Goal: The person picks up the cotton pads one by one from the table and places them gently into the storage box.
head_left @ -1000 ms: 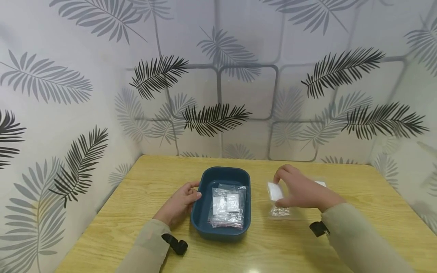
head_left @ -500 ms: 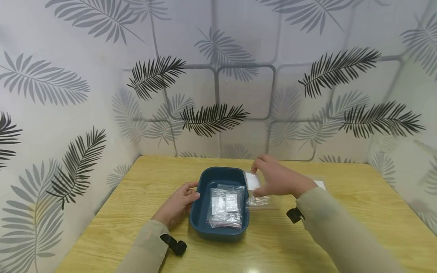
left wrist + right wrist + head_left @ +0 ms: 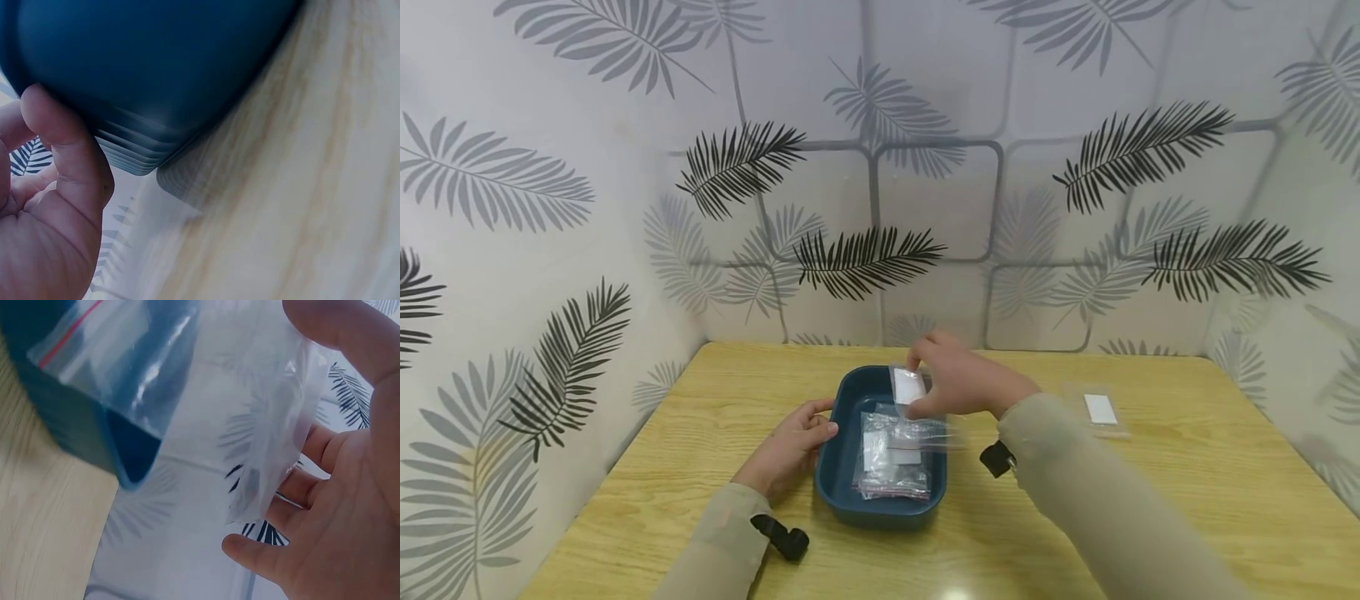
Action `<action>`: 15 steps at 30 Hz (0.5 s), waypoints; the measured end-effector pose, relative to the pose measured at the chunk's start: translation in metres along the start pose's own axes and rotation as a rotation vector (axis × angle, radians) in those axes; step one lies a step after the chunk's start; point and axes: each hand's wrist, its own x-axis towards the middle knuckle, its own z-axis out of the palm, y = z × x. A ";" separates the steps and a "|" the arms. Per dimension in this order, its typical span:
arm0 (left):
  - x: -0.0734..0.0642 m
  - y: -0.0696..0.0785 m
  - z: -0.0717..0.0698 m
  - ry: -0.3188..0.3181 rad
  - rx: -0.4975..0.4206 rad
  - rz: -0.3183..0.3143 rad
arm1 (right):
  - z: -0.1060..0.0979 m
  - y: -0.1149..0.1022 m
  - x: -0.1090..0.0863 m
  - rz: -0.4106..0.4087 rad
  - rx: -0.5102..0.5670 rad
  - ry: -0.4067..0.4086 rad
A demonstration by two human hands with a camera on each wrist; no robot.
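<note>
My left hand (image 3: 793, 446) rests against the left side of a dark blue plastic bin (image 3: 880, 518), thumb and fingertips touching its wall near the rim. In the left wrist view, the thumb (image 3: 65, 134) lies on the bin's outer wall (image 3: 162, 69). My right hand (image 3: 958, 379) is over the bin's right rear part, pinching a clear zip bag (image 3: 908, 387) with a white piece in it. The bag's red-lined zip end hangs over the bin in the right wrist view. Beneath it in the bin lie several similar zip bags (image 3: 880, 479).
Another clear zip bag (image 3: 1101, 410) with a white rectangle inside lies on the right of the wood-grain table (image 3: 760, 375). Leaf-patterned walls (image 3: 940, 208) stand along the table's back and sides. Black straps (image 3: 781, 537) are around both wrists.
My right hand has carried the zip bag leftward from the table to over the bin. The second bag on the right has come into full view. My left hand has stayed at the bin.
</note>
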 end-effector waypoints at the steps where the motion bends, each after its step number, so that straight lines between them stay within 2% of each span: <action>1: 0.000 0.000 0.000 0.001 0.000 -0.001 | 0.001 -0.002 0.002 0.005 -0.002 0.000; 8: -0.001 0.000 0.000 0.007 0.005 -0.001 | 0.010 -0.015 0.014 0.028 -0.001 0.003; 15: 0.000 0.000 0.000 -0.010 -0.025 0.003 | 0.016 -0.018 0.018 0.048 -0.023 -0.013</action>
